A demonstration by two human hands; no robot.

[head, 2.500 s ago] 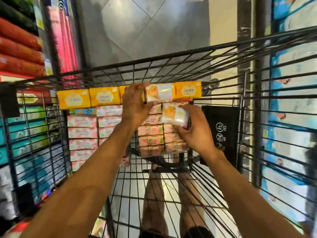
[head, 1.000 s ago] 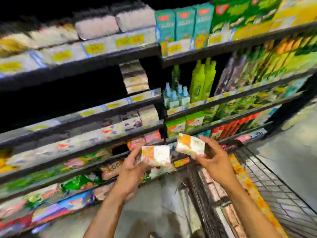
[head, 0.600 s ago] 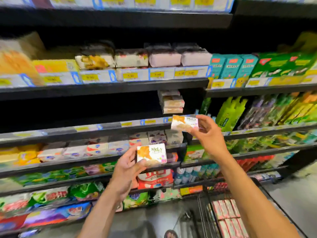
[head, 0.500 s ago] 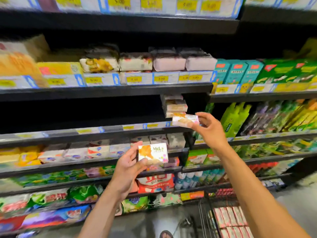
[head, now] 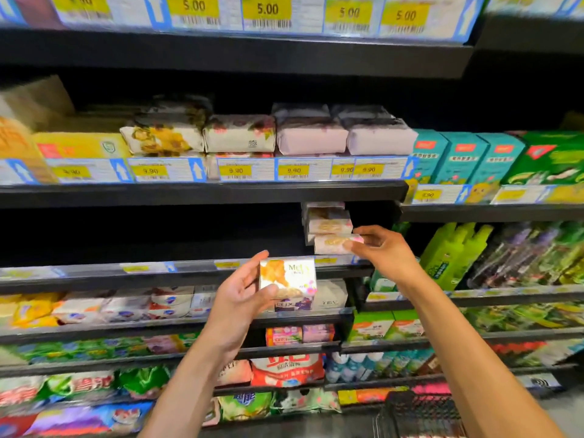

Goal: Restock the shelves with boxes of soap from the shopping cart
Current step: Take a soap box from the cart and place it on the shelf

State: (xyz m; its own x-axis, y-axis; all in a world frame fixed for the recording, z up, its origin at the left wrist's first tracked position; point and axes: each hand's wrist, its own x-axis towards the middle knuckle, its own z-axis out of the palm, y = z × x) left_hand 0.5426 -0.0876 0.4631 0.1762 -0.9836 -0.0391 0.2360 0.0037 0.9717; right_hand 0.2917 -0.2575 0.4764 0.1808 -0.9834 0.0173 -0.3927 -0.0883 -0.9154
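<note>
- Right hand (head: 384, 252) is up at the dark shelf (head: 189, 275), fingertips pinched on the near end of a soap box (head: 335, 244), pushing it in flat at the foot of the small stack (head: 327, 221) on the shelf's right end.
- The box lies long-side out, matching the boxes above it, so the printed face will show to the aisle.
- Whether that box already rests on the shelf board or hangs just above it, I cannot tell; the price rail hides its underside.
- Left hand (head: 243, 297) waits lower and nearer, thumb along the bottom edge and fingers behind a second soap box (head: 287, 276), orange-and-white face turned toward the camera.
- My read: that hold keeps box 2 oriented and ready, so it can go in as soon as the right hand clears.
- The shelf is bare and black to the left of the stack, plenty of room for more.
- The shelf above carries wrapped soap packs (head: 311, 134) behind a row of yellow price tags (head: 235, 171); teal cartons (head: 455, 156) sit to the right of them.
- The shopping cart (head: 420, 415) peeks in at the bottom edge, its black wire rim near the right forearm, so the supply stays close.
- Judging by this: 1 box going in, 1 in hand, more trips to the cart likely.
</note>
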